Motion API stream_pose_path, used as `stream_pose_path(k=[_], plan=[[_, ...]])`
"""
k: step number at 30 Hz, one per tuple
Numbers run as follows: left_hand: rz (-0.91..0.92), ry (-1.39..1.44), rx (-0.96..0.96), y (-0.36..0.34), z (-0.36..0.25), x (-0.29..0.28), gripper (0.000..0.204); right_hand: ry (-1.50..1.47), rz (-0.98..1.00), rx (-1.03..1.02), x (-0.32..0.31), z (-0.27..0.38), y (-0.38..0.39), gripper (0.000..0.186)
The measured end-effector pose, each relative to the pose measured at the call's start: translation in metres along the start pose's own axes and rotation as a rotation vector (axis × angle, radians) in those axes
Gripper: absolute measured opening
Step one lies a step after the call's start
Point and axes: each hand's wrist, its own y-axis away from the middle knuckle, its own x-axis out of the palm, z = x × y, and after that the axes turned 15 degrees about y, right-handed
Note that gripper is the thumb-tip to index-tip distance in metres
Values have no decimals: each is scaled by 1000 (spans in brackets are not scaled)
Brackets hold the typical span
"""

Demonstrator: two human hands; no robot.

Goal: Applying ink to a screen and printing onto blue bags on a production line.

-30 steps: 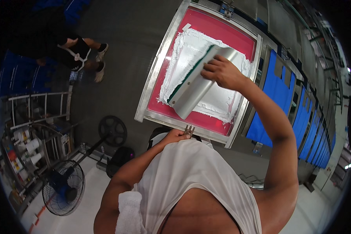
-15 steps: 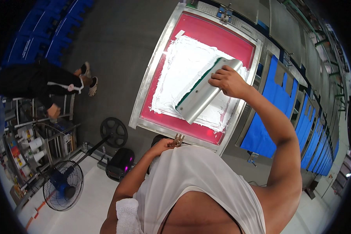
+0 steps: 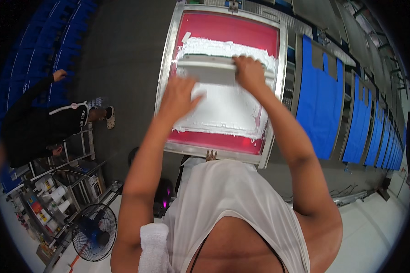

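A metal-framed printing screen (image 3: 281,82) with pink mesh (image 3: 232,26) lies in front of me. Thick white ink (image 3: 218,102) covers the mesh's middle, ridged along its far edge. Across the ink stands a wide silver squeegee (image 3: 207,65), roughly parallel to the screen's far side. Its right part is gripped by my right hand (image 3: 250,73), fingers wrapped over the top edge. My left hand (image 3: 180,96), blurred, is over the screen's left side near the squeegee's left end; its thumb is spread and it holds nothing visible. Whether its fingertips touch the squeegee I cannot tell.
Blue sheets (image 3: 321,100) lie on a row of pallets to the right. A metal clamp (image 3: 211,155) sits on the near frame edge. At left are a person in black (image 3: 45,123), a shelf cart with bottles (image 3: 50,191), a fan (image 3: 94,232) and blue crates (image 3: 45,50).
The squeegee has turned from diagonal to crosswise and moved toward the far side with my right hand. My left hand has risen from the near frame edge to the screen's left side.
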Motion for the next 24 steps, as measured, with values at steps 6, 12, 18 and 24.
stream_pose_path(k=[6, 12, 18, 24], plan=[[40, -363, -9, -86, 53, -4, 48, 146, 172, 33, -20, -48, -1, 29], [74, -123, 29, 31, 28, 22, 41, -2, 62, -6, -23, 3, 121, 25], [212, -35, -64, 112, -42, -13, 38, -188, 254, 52, -100, 53, 203, 30], [305, -91, -31, 109, -37, -2, 24, -127, 469, 61, -78, 60, 204, 25]])
